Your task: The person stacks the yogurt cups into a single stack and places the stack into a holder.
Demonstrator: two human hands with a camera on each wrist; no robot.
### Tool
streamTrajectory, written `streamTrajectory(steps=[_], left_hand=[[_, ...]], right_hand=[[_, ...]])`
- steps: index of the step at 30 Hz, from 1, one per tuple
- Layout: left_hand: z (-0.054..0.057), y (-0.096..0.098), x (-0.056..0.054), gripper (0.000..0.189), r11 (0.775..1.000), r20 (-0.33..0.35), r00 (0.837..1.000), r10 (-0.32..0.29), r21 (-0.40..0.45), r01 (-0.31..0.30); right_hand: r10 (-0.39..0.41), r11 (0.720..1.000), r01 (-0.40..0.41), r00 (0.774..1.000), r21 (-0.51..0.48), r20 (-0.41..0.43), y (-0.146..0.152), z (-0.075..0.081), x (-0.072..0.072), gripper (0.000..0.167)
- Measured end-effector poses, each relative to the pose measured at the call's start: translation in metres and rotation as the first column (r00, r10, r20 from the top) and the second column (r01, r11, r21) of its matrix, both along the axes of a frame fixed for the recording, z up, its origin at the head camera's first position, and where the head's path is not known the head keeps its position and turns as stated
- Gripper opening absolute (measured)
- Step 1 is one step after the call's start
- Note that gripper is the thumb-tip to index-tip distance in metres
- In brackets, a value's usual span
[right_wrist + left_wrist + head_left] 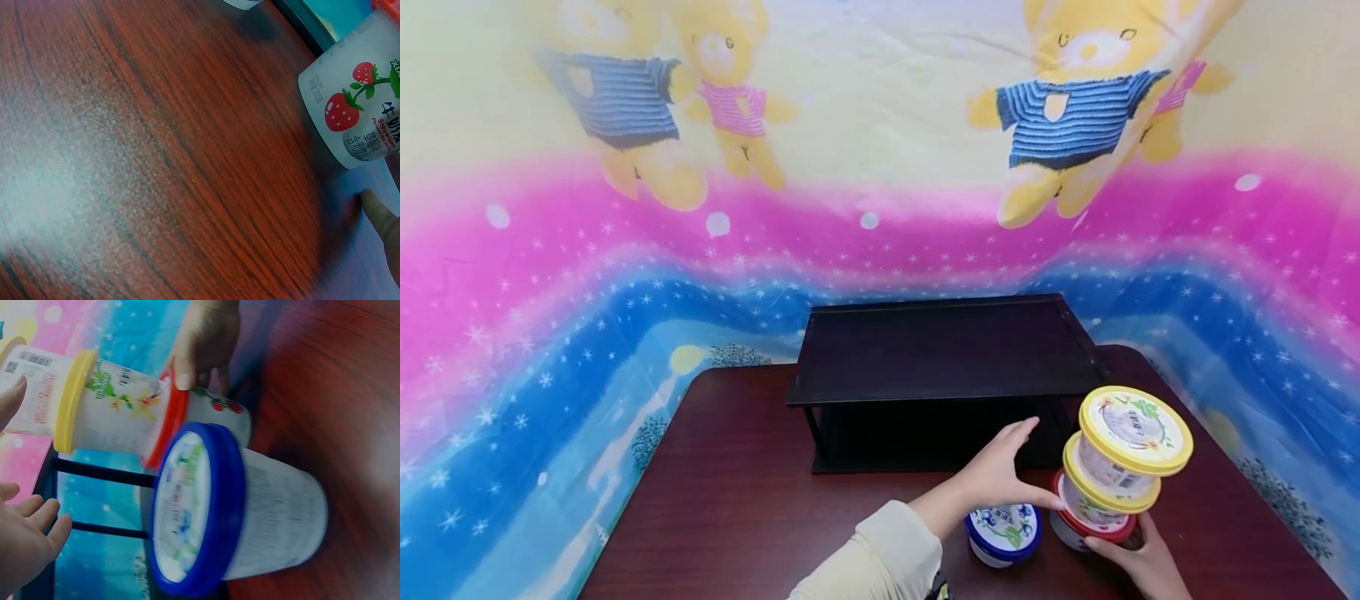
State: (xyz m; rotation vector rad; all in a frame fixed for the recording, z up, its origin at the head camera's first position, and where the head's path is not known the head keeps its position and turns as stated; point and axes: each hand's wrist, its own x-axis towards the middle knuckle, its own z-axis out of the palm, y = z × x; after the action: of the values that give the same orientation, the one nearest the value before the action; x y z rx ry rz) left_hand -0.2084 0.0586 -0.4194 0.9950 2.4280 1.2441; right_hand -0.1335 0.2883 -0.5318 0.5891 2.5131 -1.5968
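"牛奶" reads beside strawberries on the red tub (353, 103), the right hand (1146, 560) gripping it! Left hand (996, 473) hovers near, spread wide, empty.

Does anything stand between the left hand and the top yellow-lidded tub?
Nothing visible does: the head view shows open space between the left hand and the top yellow-lidded tub. The blue-lidded tub stands lower, on the table beside the red-lidded tub, out of that gap.

Two yellow-lidded tubs (1126, 454) are stacked atop a red-lidded tub (353, 94), near a blue-lidded tub (1004, 537).
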Motion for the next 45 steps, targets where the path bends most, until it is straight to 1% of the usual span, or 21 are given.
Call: streamTrajectory(steps=[3, 8, 15, 17, 19, 22, 25, 30, 33, 40, 45], left_hand=[[-0.008, -0.007, 0.003, 0.091, 1.0, -0.026, 1.0, 0.002, -0.017, -0.002], [-0.022, -0.016, 0.008, 0.09, 0.999, -0.024, 1.0, 0.01, -0.033, -0.01], [-0.036, -0.026, 0.012, 0.087, 0.992, -0.009, 0.997, 0.073, -0.101, -0.074], [-0.041, -0.028, 0.013, 0.087, 0.991, -0.01, 0.996, 0.085, -0.103, -0.085], [-0.047, -0.031, 0.014, 0.087, 0.991, -0.026, 0.996, 0.091, -0.101, -0.093], [-0.055, -0.036, 0.015, 0.088, 0.991, -0.065, 0.993, 0.096, -0.085, -0.101], [-0.063, -0.039, 0.017, 0.09, 0.992, -0.087, 0.992, 0.094, -0.074, -0.1], [-0.075, -0.043, 0.019, 0.09, 0.995, -0.086, 0.994, 0.066, -0.074, -0.072], [-0.08, -0.045, 0.021, 0.09, 0.995, -0.088, 0.994, 0.067, -0.072, -0.073], [-0.087, -0.046, 0.022, 0.091, 0.992, -0.108, 0.989, 0.1, -0.073, -0.108], [-0.091, -0.046, 0.022, 0.092, 0.99, -0.107, 0.988, 0.108, -0.082, -0.117]], right_hand=[[0.002, 1.0, -0.002, 1.0, -0.007, -0.001, -0.001, 0.001, 0.0, 0.097], [0.004, 1.0, -0.004, 1.0, -0.006, 0.002, -0.001, 0.001, 0.001, 0.096], [0.0, 1.0, 0.0, 1.0, -0.027, 0.006, 0.001, 0.001, 0.0, 0.096], [0.0, 0.999, 0.0, 1.0, -0.033, 0.006, 0.001, 0.001, 0.0, 0.097], [0.001, 1.0, -0.001, 1.0, -0.028, 0.004, 0.001, 0.001, 0.0, 0.096], [0.004, 1.0, -0.004, 1.0, -0.017, -0.001, 0.0, 0.001, 0.001, 0.095], [0.005, 1.0, -0.005, 1.0, -0.015, -0.003, 0.0, 0.001, 0.001, 0.095], [0.006, 1.0, -0.006, 1.0, -0.008, -0.008, 0.0, 0.001, 0.002, 0.095], [0.007, 1.0, -0.007, 1.0, -0.015, -0.008, 0.0, 0.001, 0.001, 0.096], [0.002, 0.999, -0.002, 1.0, -0.045, -0.001, 0.001, 0.001, 0.0, 0.097], [0.001, 1.0, -0.001, 1.0, -0.031, 0.003, 0.001, 0.001, 0.0, 0.097]])
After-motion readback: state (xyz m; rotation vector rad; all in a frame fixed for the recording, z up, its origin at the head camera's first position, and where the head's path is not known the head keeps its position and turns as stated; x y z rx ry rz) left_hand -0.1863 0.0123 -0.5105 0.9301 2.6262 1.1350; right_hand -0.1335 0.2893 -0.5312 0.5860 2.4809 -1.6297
